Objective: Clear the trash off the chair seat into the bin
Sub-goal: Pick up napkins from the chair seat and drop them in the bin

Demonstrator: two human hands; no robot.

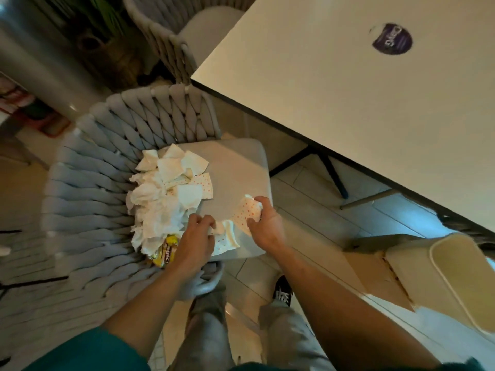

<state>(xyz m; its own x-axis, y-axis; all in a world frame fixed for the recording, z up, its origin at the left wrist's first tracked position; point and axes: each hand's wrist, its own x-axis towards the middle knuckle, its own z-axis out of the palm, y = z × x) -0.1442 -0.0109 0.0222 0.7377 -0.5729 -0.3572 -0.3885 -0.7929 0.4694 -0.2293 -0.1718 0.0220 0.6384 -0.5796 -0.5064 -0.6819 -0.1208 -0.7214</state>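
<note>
Right hand (263,223) pinched a dotted napkin (247,212) at the seat's (235,167) five o'clock; left hand (197,236) clutched tissue (160,199). Best gather fully, then swing to the bin (455,279) at four o'clock.

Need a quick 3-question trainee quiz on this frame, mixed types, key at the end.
1. True or false: the right hand grips a dotted napkin.
2. Which lies under the pile of napkins at the near edge of the chair seat? A) yellow wrapper B) glass bottle C) metal spoon
3. Fill in: the bin stands on the floor to the person's ____ side.

Key: 1 true; 2 A; 3 right. The left hand also grips a napkin at the pile's edge.
</note>
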